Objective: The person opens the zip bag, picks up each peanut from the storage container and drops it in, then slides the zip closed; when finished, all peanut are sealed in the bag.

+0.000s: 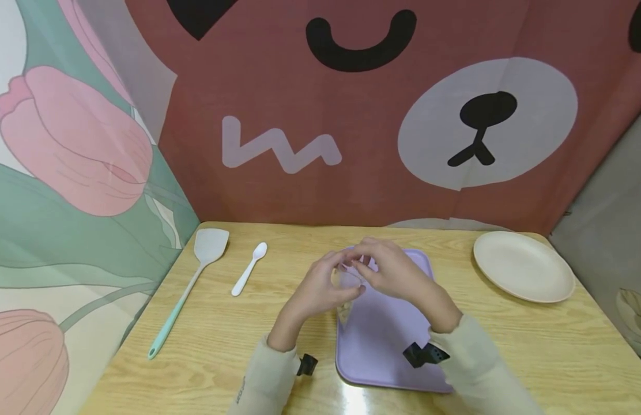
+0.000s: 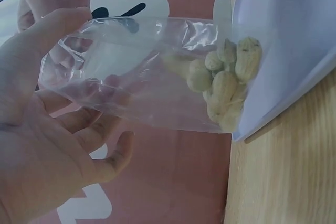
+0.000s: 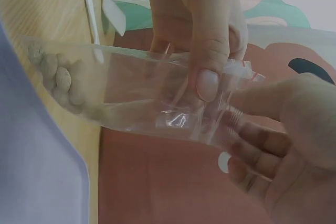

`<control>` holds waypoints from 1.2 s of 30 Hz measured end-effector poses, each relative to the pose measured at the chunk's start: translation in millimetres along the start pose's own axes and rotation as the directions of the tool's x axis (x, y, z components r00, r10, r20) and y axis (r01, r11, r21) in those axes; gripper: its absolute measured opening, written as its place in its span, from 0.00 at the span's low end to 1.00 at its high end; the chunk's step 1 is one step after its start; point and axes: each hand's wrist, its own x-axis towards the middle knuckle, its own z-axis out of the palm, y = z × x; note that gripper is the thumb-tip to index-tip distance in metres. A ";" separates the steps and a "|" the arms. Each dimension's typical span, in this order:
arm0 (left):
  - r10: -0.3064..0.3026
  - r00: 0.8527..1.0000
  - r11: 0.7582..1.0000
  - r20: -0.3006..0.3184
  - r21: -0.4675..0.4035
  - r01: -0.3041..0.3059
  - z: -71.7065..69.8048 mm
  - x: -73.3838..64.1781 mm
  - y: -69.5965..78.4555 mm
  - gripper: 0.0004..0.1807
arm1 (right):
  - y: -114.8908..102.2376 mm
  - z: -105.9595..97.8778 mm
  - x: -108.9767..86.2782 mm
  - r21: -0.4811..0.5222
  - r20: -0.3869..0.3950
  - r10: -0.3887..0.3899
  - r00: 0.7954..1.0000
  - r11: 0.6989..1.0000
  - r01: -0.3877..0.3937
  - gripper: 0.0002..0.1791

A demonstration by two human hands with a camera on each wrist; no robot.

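A clear zip-top plastic bag (image 2: 152,77) hangs upright between both hands, with several peanuts in their shells (image 2: 224,90) gathered at its bottom. My left hand (image 1: 320,286) holds the bag near its top, its thumb on one side and fingers on the other. At the bag's mouth, my right hand (image 1: 392,272) pinches the edge with thumb and fingertips. The right wrist view shows a red line along the zip strip, close to both hands. Beneath the bag lies a lilac tray (image 1: 385,351); its left rim is near the bag's lower end.
To the left lie a spatula (image 1: 210,246) with a mint-green handle and a small white spoon (image 1: 246,275). A cream plate (image 1: 525,266) sits at the back right of the wooden table (image 1: 222,346). Printed cloth (image 1: 279,196) hangs behind the table and along its left side.
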 end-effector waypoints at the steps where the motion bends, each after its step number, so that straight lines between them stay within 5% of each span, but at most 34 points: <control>1: 0.000 1.000 1.000 -0.001 0.001 0.000 -0.1 0.3 -0.5 0.35 | -0.7 -0.5 -1.1 0.008 -0.020 0.013 1.000 1.000 -0.013 0.07; 3: -0.004 1.000 1.000 -0.007 0.011 0.004 -0.7 0.6 -1.5 0.37 | -2.3 -1.5 -4.1 0.025 -0.060 0.046 0.997 0.999 -0.045 0.02; 9: -0.061 0.992 0.998 -0.115 0.006 0.062 -5.1 0.6 -3.8 0.36 | -4.4 4.0 -16.7 0.013 -0.110 0.119 0.987 0.993 -0.118 0.09; 18: -0.013 0.970 0.997 -0.244 0.069 0.031 0.1 5.0 -1.4 0.39 | -4.1 16.1 -18.0 0.037 -0.199 0.139 0.970 0.990 -0.134 0.03; 23: -0.065 0.980 0.996 -0.189 -0.065 0.053 -3.9 2.6 -2.7 0.39 | -3.4 9.3 -21.0 0.052 -0.258 0.148 0.955 0.989 -0.139 0.03; 26: -0.076 0.981 0.984 -0.178 -0.172 0.045 -9.4 1.7 -5.6 0.29 | -0.5 2.8 -24.1 0.084 -0.312 0.146 0.939 0.988 -0.126 0.03; 31: -0.016 0.978 0.953 -0.207 -0.301 -0.048 -16.2 6.2 -6.4 0.11 | 3.1 -7.3 -27.4 0.175 -0.346 0.145 0.927 0.981 -0.088 0.06; 36: 0.020 0.960 0.926 -0.279 -0.356 -0.123 -17.5 10.6 -1.9 0.05 | 5.2 -17.4 -32.6 0.206 -0.349 0.150 0.925 0.975 -0.081 0.07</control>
